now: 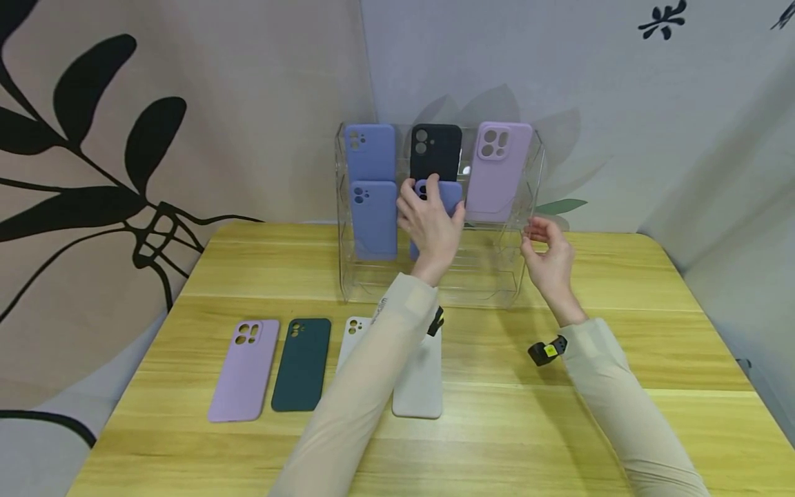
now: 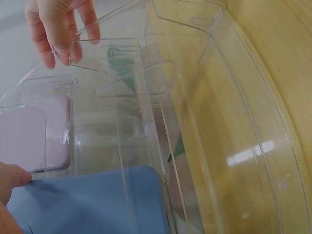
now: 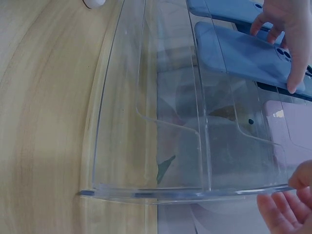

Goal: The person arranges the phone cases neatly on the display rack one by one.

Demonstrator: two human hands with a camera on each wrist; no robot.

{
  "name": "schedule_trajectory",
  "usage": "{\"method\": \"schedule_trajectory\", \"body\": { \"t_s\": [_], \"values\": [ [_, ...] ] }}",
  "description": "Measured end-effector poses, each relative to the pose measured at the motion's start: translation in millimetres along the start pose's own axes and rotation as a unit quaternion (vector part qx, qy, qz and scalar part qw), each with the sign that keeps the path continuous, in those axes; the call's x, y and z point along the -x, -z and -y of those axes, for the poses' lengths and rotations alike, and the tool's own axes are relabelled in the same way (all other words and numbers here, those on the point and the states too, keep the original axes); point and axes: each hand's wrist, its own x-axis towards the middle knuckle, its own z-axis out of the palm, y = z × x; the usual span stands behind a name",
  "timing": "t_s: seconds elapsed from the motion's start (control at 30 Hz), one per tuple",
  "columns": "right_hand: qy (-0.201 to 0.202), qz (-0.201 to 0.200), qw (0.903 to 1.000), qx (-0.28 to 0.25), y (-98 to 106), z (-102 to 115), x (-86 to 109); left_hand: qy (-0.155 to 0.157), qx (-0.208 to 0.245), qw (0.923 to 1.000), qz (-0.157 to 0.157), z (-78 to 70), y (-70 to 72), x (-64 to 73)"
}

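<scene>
My left hand point(image 1: 431, 224) grips a blue phone case point(image 1: 452, 195) by its sides, in the middle column of a clear acrylic rack point(image 1: 428, 293). In the left wrist view, the thumb lies on the edge of that case. My right hand point(image 1: 551, 266) pinches the rack's right side panel; the right wrist view has its thumb and fingers on either side of the panel edge. Behind the held case stands a black phone case point(image 1: 436, 155). Two more blue cases, one upper point(image 1: 370, 148) and one lower point(image 1: 375, 224), stand in the left column. A lilac case point(image 1: 499, 172) leans at upper right.
On the wooden table point(image 1: 497, 428) before the rack lie a lilac case point(image 1: 245, 373), a dark green case point(image 1: 301, 366), a white case point(image 1: 350, 338) partly under the left forearm, and a light grey case point(image 1: 419, 386). A patterned wall cloth point(image 1: 279, 103) hangs behind.
</scene>
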Motion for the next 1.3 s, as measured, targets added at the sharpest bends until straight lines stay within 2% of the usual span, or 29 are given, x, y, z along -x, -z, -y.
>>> {"method": "schedule_trajectory", "body": {
  "t_s": [0.23,0.37,0.5,0.73,1.03,1.3],
  "values": [
    [0.002,0.002,1.0,-0.005,-0.4,0.0,-0.1,-0.036,-0.051,0.998,0.0,-3.6,5.9,1.8],
    [0.006,-0.001,1.0,-0.003,-1.0,-0.2,0.3,-0.057,-0.049,0.9971,0.01,-7.2,12.8,1.8],
    [0.006,-0.003,1.0,0.0,-1.5,0.2,0.8,-0.072,-0.029,0.9967,0.024,-6.1,19.3,3.3],
    [0.008,-0.005,0.9999,0.004,-2.2,-0.4,1.4,-0.093,0.021,0.9939,0.055,8.7,32.1,14.5],
    [-0.004,0.0,1.0,0.004,-1.7,0.7,2.0,-0.123,0.011,0.9904,0.063,24.2,47.8,34.8],
    [0.013,-0.007,0.9998,0.009,-1.7,-1.0,1.1,-0.11,0.007,0.9885,0.103,39.0,58.2,51.8]
  ]
}}
